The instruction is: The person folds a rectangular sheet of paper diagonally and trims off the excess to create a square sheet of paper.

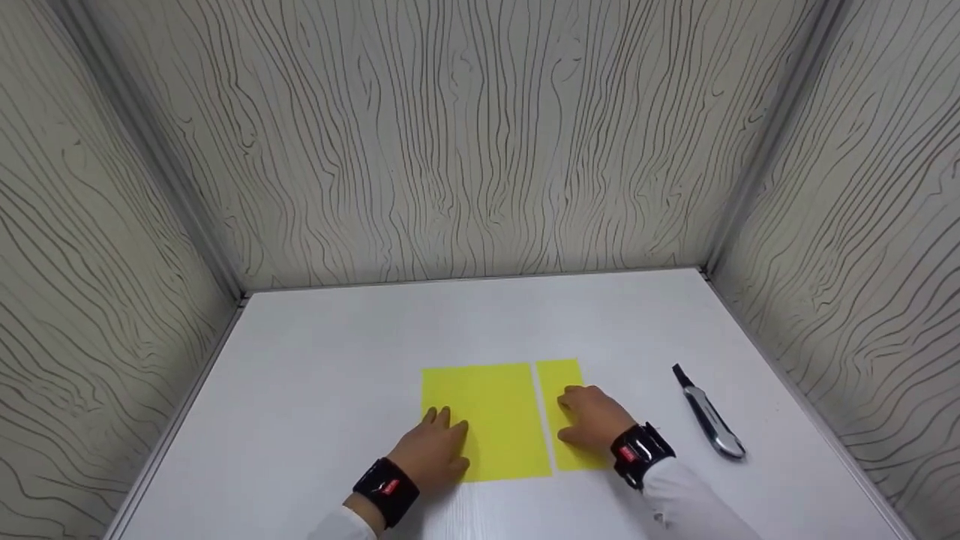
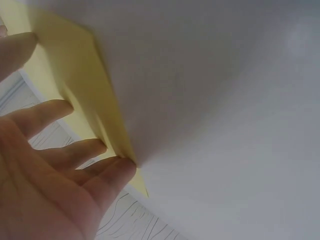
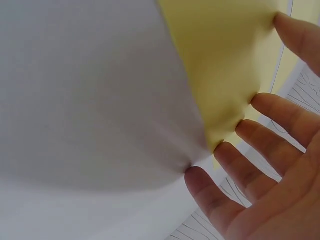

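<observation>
Two pieces of yellow paper lie flat side by side on the white table, a narrow gap between them. My left hand [image 1: 433, 454] rests on the left edge of the wider piece [image 1: 502, 420], fingers spread and fingertips pressing down on it. On the narrow strip [image 1: 559, 375] rests my right hand [image 1: 596, 420], its fingertips and thumb touching the paper. In the right wrist view the little finger [image 3: 202, 187] touches the table just beyond the strip's edge. To the right of that hand lies a utility knife [image 1: 709, 416] with a grey and black handle, its dark tip pointing away.
The white table [image 1: 337, 352] is enclosed by wood-grain patterned panels at the back [image 1: 465, 150] and on both sides. Grey metal posts [image 1: 772, 142] stand at the back corners. A black band [image 1: 386, 491] is strapped round each wrist.
</observation>
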A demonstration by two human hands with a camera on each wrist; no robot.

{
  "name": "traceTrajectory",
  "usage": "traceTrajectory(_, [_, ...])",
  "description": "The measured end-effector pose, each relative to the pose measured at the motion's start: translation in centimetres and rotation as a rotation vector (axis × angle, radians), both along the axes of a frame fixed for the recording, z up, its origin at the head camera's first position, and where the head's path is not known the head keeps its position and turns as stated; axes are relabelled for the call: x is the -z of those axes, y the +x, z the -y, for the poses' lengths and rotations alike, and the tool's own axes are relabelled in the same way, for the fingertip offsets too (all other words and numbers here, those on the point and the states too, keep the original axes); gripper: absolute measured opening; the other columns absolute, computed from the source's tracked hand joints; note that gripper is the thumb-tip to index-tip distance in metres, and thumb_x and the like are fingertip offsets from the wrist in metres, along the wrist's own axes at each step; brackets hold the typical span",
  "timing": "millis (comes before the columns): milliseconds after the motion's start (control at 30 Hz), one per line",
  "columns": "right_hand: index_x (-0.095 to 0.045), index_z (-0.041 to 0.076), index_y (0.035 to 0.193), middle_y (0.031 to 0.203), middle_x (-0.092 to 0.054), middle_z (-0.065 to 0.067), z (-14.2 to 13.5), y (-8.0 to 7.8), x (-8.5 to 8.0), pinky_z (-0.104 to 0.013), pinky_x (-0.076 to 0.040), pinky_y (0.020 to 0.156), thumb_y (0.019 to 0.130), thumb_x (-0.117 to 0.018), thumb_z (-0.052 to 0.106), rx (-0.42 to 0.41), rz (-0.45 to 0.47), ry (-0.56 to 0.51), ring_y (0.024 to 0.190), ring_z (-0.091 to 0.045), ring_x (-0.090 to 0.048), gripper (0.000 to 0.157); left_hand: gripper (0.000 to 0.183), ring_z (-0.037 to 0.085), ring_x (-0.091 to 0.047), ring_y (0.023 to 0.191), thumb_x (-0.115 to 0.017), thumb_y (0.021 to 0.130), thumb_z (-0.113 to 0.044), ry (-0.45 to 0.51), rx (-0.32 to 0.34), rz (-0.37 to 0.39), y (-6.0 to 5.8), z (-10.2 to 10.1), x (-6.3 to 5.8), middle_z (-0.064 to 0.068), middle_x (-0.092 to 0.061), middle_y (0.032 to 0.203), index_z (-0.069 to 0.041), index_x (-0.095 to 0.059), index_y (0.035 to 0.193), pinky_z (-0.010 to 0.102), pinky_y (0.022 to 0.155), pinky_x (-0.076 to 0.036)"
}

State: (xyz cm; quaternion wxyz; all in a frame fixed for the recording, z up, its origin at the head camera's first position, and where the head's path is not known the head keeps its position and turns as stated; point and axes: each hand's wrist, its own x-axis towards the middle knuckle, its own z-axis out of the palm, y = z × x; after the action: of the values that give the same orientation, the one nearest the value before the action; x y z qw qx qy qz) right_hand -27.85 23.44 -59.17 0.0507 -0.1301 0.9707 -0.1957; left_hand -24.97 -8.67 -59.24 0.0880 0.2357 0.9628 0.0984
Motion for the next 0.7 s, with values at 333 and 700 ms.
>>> traceTrajectory(333, [-0.072,-0.005,0.131,0.146,-0.065,-0.029,0.27,0.33,0.05,-0.060,-0.045,0.120,0.082,-0.088,0.017,-0.012,-0.009,-0.009,0.138,-0.049,-0.059,0.056,0.058,0.054,-0.050,0.148,-0.073,0.100,-0.038,0.013,0.003,0.002,0.10,0.21,-0.02,0.033,-0.053,0.158,-0.007,-0.065,0.149,0.061,0.120,-0.046])
traceTrajectory(700, [-0.069,-0.003,0.138,0.153,-0.060,-0.028,-0.34,0.66,-0.43,-0.060,-0.041,0.124,0.087,-0.087,0.022,0.044,0.034,-0.035,0.145,-0.048,-0.054,0.059,0.063,0.055,-0.047,0.150,-0.065,0.105,-0.045,0.062,0.015,-0.020,0.20,0.62,0.67,0.034,-0.051,0.159,-0.005,-0.060,0.153,0.061,0.125,-0.039])
